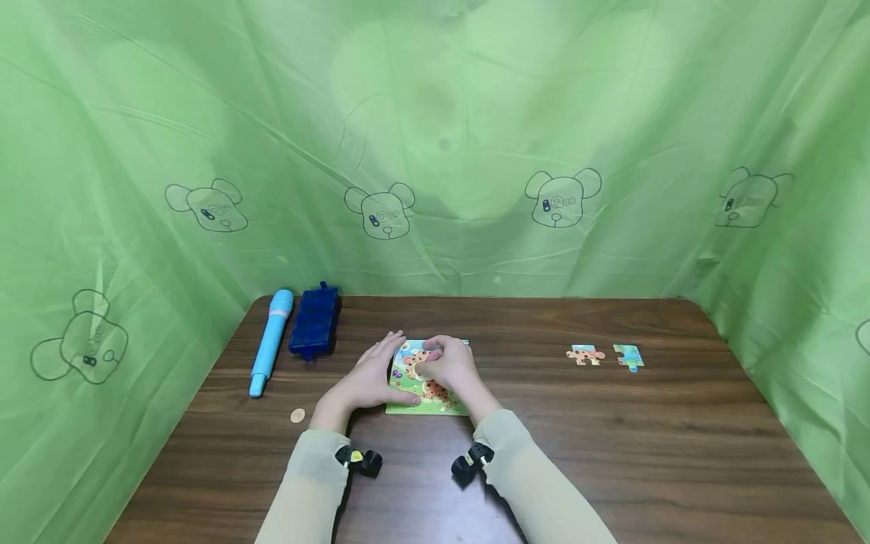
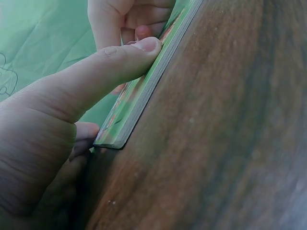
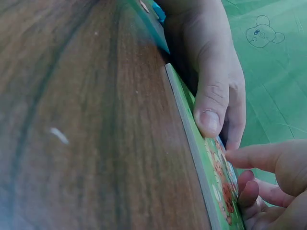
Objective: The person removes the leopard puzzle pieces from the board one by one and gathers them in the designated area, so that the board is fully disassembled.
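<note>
In the head view, a flat picture puzzle [image 1: 442, 406] with spotted animals on a green and blue scene lies on the table. My left hand [image 1: 371, 378] steadies it from the left, its thumb [image 2: 136, 53] laid over the near edge and its other fingers along the left side. My right hand [image 1: 454, 368] reaches in from the right; the right wrist view shows its index fingertip [image 3: 232, 155] on the picture, with thumb and other fingers bent close to the surface. No loose piece shows between these fingers, and the hands cover part of the picture.
Two loose puzzle pieces, one spotted [image 1: 585, 355] and one blue-green [image 1: 628, 357], lie farther right. At the left are a blue microphone-shaped stick [image 1: 272, 344], a dark blue case [image 1: 316, 321] and a small tan disc [image 1: 297, 415]. A green curtain [image 1: 469, 249] hangs behind the brown table [image 1: 680, 438].
</note>
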A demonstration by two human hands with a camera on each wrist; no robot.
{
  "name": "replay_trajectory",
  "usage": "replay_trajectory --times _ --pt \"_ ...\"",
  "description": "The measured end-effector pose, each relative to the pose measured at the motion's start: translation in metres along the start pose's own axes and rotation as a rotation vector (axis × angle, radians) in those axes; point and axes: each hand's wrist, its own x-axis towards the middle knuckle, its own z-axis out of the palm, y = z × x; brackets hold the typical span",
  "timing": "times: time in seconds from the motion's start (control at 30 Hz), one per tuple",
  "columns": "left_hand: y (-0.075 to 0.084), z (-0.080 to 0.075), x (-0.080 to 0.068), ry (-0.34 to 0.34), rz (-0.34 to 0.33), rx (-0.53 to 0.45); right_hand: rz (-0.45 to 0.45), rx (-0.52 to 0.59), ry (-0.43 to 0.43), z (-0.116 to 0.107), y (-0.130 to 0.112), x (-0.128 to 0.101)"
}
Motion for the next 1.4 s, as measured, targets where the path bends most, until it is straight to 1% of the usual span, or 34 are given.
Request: replay_trajectory --times 0.1,0.23,0.4,0.6,0.9,1.07,1.17,1.4 --pt "0.0 0.001 0.001 0.004 -0.002 0.006 -0.004 -0.009 -0.008 -0.001 0.001 0.0" --pt "0.0 0.001 0.001 0.014 0.004 -0.011 -0.02 0.0 -0.013 -0.001 0.001 0.0" --pt "0.001 0.001 0.0 0.023 0.017 -0.03 -0.018 0.04 -0.031 0.001 0.0 -0.001" --pt "0.002 0.001 -0.001 0.018 0.017 -0.038 0.001 0.081 -0.01 0.005 -0.004 -0.001" --pt "0.004 0.001 0.001 0.01 0.003 -0.052 0.055 0.168 0.014 0.008 -0.006 -0.003" --pt "0.004 0.001 0.0 0.004 -0.005 -0.051 0.074 0.254 0.033 0.009 -0.007 -0.004" --pt "0.004 0.001 0.0 0.006 -0.005 -0.047 0.071 0.249 0.041 0.01 -0.008 -0.004" --pt "0.006 0.0 0.001 0.01 -0.016 -0.041 0.031 0.188 0.053 0.01 -0.009 -0.004"
